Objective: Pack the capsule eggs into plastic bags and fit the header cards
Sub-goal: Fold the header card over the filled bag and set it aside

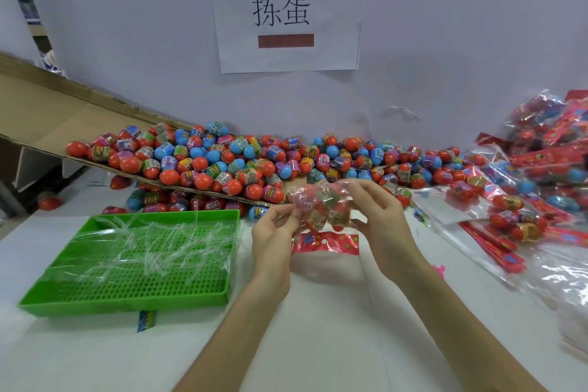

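While crinkled, glaring film blurs its contents, the plastic bag (321,210) held up just right of the green tray (127,307) plainly carries capsule eggs (339,216), though their number cannot be made out. The left hand (273,232) pinches the bag's tray-side edge between thumb and fingertips; the right hand (378,223) curls its fingers over the bag's top and far side. A red header card (324,242) shows just under the bag, and whether it is joined to the bag or lies apart cannot be told. Tangled clear strips (152,242) lie inside the tray. Beyond the tray, loose eggs (241,162) heap on a sloping cardboard ramp (47,118), some half hidden beneath it. Far right of the tray, packed bags (541,169) pile up, smeared and cut off by the frame edge.
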Tool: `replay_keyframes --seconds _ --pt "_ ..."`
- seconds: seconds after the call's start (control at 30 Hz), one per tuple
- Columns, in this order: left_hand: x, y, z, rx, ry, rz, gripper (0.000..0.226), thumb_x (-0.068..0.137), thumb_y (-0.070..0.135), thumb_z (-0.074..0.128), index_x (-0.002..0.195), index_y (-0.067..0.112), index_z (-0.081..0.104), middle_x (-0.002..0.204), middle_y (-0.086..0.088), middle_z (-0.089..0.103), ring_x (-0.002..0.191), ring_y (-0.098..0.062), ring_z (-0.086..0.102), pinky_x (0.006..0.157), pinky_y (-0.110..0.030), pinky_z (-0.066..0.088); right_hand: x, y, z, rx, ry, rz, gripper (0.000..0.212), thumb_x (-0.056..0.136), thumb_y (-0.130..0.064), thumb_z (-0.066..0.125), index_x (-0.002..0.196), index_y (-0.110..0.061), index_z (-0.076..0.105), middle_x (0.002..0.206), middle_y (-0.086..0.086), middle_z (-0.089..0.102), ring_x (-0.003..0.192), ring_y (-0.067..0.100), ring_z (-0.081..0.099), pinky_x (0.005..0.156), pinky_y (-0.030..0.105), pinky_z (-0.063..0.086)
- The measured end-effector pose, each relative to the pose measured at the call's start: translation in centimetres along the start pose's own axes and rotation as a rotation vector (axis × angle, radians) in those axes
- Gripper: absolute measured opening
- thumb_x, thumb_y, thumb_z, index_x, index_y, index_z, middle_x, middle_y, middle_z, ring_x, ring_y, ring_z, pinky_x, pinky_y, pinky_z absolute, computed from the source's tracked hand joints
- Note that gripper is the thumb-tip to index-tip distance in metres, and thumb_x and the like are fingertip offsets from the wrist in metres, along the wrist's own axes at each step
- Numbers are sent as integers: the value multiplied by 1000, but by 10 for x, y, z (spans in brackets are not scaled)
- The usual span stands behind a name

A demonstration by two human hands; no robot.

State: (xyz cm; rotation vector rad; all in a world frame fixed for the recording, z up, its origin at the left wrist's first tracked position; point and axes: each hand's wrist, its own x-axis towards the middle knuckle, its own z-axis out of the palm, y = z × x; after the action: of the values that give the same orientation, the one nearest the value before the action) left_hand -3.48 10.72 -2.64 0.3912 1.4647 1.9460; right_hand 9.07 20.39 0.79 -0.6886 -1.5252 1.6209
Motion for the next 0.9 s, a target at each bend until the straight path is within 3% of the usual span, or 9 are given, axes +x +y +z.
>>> replay_keyframes --seconds 0.17,0.43,0.5,0.57,0.63,0.7,0.77,0.83,0.9 --pt "-4 4 2 -50 -90 -28 16 99 4 59 110 8 70 99 -13 79 87 -24 76 75 -37 61 -1 2 -4 52 87 8 14 97 -22 66 94 -12 76 90 5 75 79 15 71 63 26 58" --pt "-10 13 4 -185 -187 -29 42 82 19 79 121 8 65 122 -22 71 111 -38 69 98 -54 53 4 6 -6 45 233 77 13 101 -12 60 91 -15 67 89 6 72 82 23 71 68 41 62" --pt "-10 13 3 -125 -170 37 36 82 13 79 116 9 69 116 -18 74 108 -34 69 98 -51 53 4 6 -6 11 220 65 18 98 -1 58 93 -17 66 96 7 72 86 22 71 64 33 61" --pt "-9 12 1 -63 -145 107 20 87 5 76 106 11 73 103 -12 76 100 -29 70 95 -46 54 3 5 -6 -60 170 27 33 88 10 55 104 -17 65 106 7 70 98 22 69 71 32 57" --pt "-8 11 -1 21 -110 179 12 90 6 75 97 15 77 91 -6 77 89 -23 71 82 -34 58 3 3 -7 -96 96 -19 42 79 4 55 113 -18 65 112 3 71 103 18 69 78 29 56" --pt "-9 10 0 106 -88 260 13 91 8 76 92 20 80 86 0 78 83 -15 73 70 -25 59 2 0 -7 -77 5 -58 36 80 -10 58 112 -21 69 108 -4 73 101 11 70 79 25 57" --pt "-11 9 1 186 -93 323 16 92 11 77 92 26 81 91 2 79 89 -15 75 73 -30 62 1 0 -4 -107 -46 -106 17 95 -16 63 102 -27 74 101 -6 74 99 10 70 77 25 58" --pt "-11 9 1 228 -81 362 19 92 13 76 90 31 81 91 3 78 91 -20 75 75 -34 63 -1 2 -1 -149 -41 -151 18 97 -25 65 86 -32 77 92 -3 75 92 13 72 75 24 59" --pt "-10 9 1 245 -53 398 18 92 14 77 87 31 80 86 5 78 85 -17 75 71 -26 60 -3 0 1 -133 -49 -154 20 93 -40 63 82 -34 78 88 -1 75 88 14 72 75 22 59"
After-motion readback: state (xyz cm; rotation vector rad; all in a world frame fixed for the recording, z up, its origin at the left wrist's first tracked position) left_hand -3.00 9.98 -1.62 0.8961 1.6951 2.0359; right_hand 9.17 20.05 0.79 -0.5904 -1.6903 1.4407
